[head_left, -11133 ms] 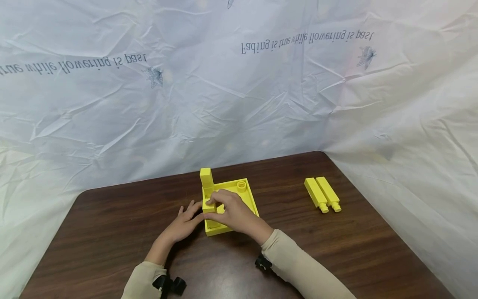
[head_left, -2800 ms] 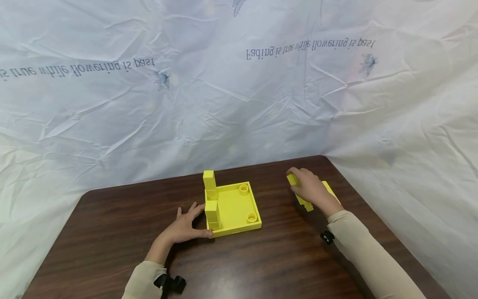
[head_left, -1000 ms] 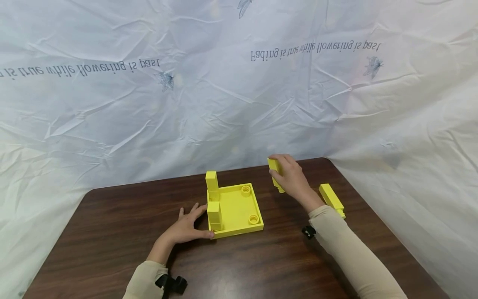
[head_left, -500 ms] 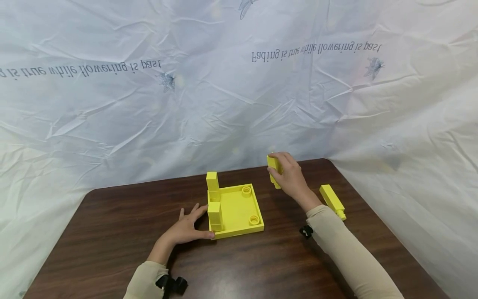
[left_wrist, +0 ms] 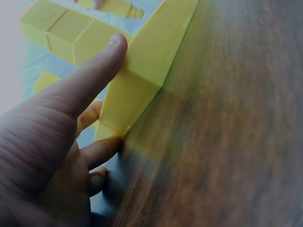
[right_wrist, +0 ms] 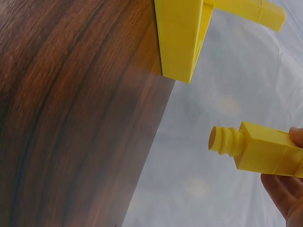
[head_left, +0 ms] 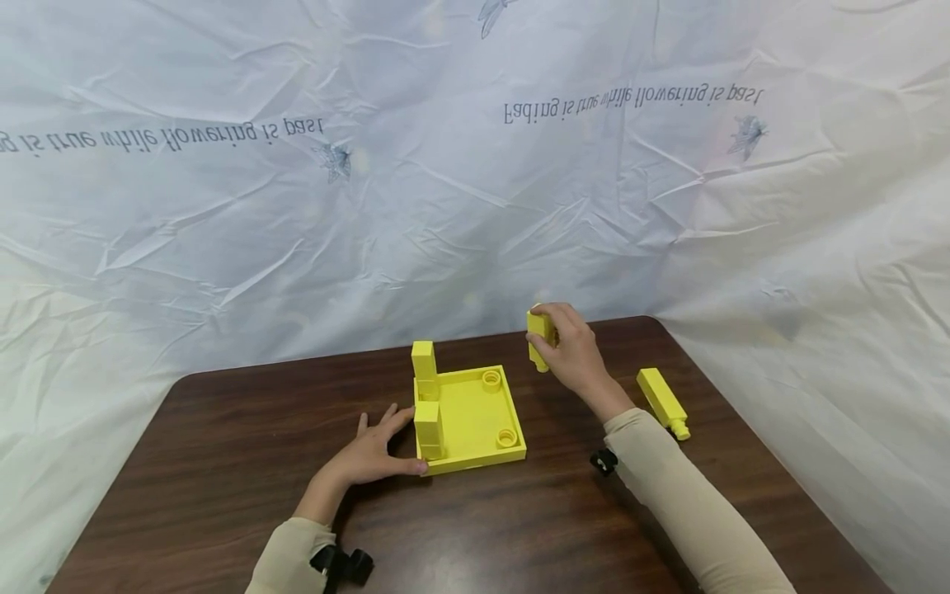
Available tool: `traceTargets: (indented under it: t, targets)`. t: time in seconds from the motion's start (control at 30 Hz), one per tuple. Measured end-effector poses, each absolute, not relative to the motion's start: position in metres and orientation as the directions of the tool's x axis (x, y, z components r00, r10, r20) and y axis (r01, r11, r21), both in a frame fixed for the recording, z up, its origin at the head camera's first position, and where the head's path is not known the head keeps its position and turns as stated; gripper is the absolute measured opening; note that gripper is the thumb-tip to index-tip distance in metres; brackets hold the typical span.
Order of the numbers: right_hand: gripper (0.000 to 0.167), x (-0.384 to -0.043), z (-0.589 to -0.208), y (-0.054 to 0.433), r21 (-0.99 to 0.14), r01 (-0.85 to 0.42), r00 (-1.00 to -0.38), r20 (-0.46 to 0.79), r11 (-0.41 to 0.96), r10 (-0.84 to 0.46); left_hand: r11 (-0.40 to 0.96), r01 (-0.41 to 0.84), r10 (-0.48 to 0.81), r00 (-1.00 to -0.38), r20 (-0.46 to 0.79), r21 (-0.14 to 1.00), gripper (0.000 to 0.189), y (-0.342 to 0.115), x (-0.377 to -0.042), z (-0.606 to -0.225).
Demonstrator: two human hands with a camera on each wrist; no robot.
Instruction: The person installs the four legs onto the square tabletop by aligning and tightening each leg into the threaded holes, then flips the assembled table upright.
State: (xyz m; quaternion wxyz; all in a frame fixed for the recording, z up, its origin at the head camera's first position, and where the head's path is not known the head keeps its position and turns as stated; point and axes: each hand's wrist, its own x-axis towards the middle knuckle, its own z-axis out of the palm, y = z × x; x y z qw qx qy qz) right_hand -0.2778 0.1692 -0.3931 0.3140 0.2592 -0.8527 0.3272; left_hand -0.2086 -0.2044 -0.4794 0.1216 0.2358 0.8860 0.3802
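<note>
Yellow, shallow and square, a tray [head_left: 473,412] sits on a dark wood-grain bench [head_left: 230,470]. At the tray's far left corner stands one upright leg [head_left: 424,363], square in section, and at its near left corner another upright leg [head_left: 428,427]. The tray's far right and near right corners each show an exposed round socket [head_left: 506,438]. The left hand [head_left: 364,455] lies against the tray's left side, its grip spread wide: the thumb reaches to the near left corner and fingers touch the left wall. The right hand [head_left: 576,352], off the tray's far right corner, has its grip closed round a third leg [right_wrist: 266,150], held up apart from the tray with its ridged end downward. A fourth leg [head_left: 661,398] lies well to the tray's right, ridged end toward the person. Beyond the tray hangs a creased white sheet [head_left: 416,223] with printed lettering.
</note>
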Motion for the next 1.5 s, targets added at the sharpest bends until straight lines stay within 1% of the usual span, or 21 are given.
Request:
traceTargets:
  t: [0.47,0.8,1.03,1.27,1.5]
  targets:
    - [0.039,-0.283,-0.396,0.145,-0.414,-0.686,-0.656,0.708,0.599,-0.262,0.596,0.328,0.506,-0.862,-0.025,0.733,0.102,-0.212,-0.206,-0.480]
    - [0.039,-0.284,-0.399,0.134,-0.447,-0.696,-0.661,0.704,0.562,-0.259,0.595,0.318,0.508,-0.861,-0.038,0.738,0.102,-0.208,-0.204,-0.478]
    - [0.041,-0.288,-0.404,0.126,-0.472,-0.698,-0.678,0.679,0.538,-0.283,0.605,0.306,0.499,-0.865,-0.050,0.735,0.103,-0.208,-0.204,-0.478]
    - [0.040,-0.288,-0.406,0.122,-0.494,-0.675,-0.705,0.652,0.548,-0.280,0.599,0.316,0.506,-0.861,-0.042,0.736,0.103,-0.205,-0.206,-0.479]
    - [0.040,-0.291,-0.410,0.120,-0.498,-0.676,-0.710,0.637,0.543,-0.300,0.613,0.302,0.494,-0.868,-0.056,0.730,0.106,-0.204,-0.205,-0.477]
